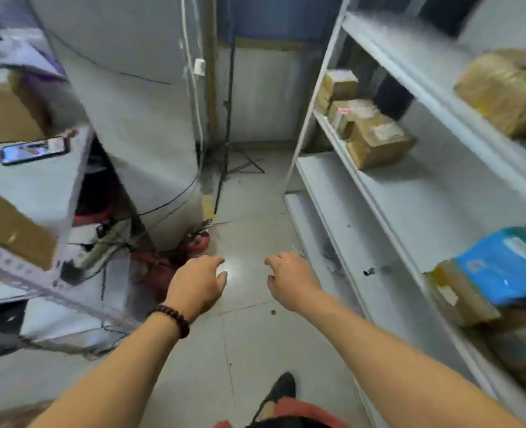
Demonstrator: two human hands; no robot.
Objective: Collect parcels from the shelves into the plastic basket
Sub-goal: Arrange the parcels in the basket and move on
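Observation:
Both my hands reach out over the tiled floor and hold nothing. My left hand [197,282], with a bead bracelet at the wrist, has loosely curled fingers. My right hand [289,278] hangs the same way, close to the white shelf unit [379,211] on the right. On that unit lie several brown cardboard parcels [376,143] on a middle shelf. A large brown parcel [502,91] sits higher up, and a blue packet [502,267] rests on a box lower down. No plastic basket is in view. The picture is blurred by motion.
A grey shelf [33,180] on the left carries a phone [34,151] and cardboard boxes [11,230]. Cables, a power strip [101,248] and a red fire extinguisher [196,242] lie on the floor by a grey cabinet [138,118]. My shoe [281,387] is at the bottom.

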